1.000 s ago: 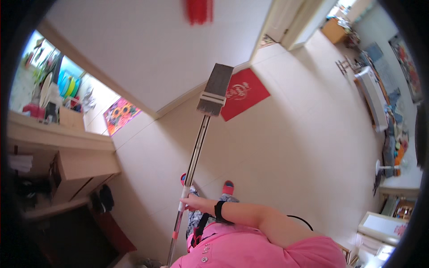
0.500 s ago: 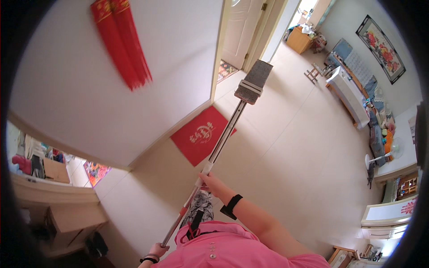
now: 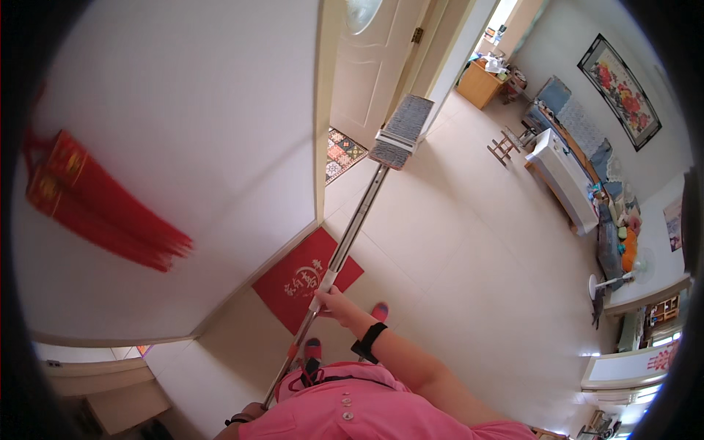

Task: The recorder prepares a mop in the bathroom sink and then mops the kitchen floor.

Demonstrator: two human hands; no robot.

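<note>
A flat mop [image 3: 357, 216] runs diagonally up from my waist, its metal pole ending in a head with a grey pad [image 3: 411, 121]. Its head is held out ahead of me, in front of the door frame. My right hand [image 3: 332, 305] is closed round the white grip section midway along the pole. Down by my left hip, my left hand [image 3: 254, 413] is closed at the pole's near end, its fingers only partly showing. The pole passes over a red doormat [image 3: 273, 284] with pale printing.
A white wall with red tassel hangings [image 3: 110, 205] stands close on the left, beside a cream door [image 3: 374, 73]. To the right, past pale floor tiles, are a wooden stool [image 3: 504, 145], a long covered table [image 3: 561, 172], a cushioned bench and a standing fan [image 3: 605, 282].
My view has turned, and the wall hangings now sit lower and further left. The mop head shows slightly further left, nearer the door. My shoes have come into sight; both hands keep the pole.
</note>
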